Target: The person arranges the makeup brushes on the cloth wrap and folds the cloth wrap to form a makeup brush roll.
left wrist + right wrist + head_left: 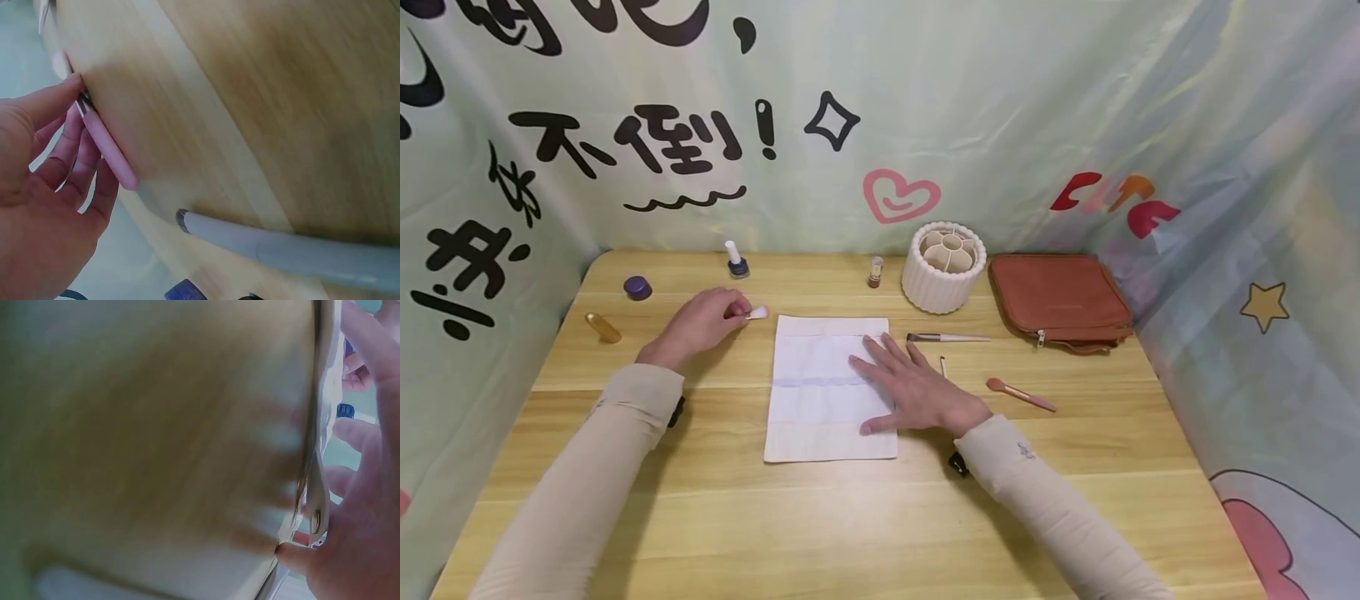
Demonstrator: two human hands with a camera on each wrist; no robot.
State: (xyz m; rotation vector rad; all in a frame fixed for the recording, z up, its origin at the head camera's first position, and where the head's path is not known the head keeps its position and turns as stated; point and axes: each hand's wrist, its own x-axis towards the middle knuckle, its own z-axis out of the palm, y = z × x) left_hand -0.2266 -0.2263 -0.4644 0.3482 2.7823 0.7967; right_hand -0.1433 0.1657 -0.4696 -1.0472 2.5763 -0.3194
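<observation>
My left hand [703,321] pinches a makeup brush between thumb and fingers, close over the table. Its white bristle tip [758,312] points right in the head view; the left wrist view shows its pink handle [109,150]. Right of that hand lies a white, flat, creased rectangular piece [812,408]. My right hand [917,387] rests on its right side, fingers spread. In the right wrist view, a tab with a metal snap [317,519] hangs at its edge, by the fingers. A pale rod with a dark tip [281,247] shows low in the left wrist view.
At the back stand a nail polish bottle [737,262], a small vial [876,272] and a ribbed white holder [943,271]. A brown zip pouch [1063,296] lies right. Brushes [955,337] [1022,395] lie beside the right hand. A purple-lidded jar [637,288] and golden item [602,327] sit left.
</observation>
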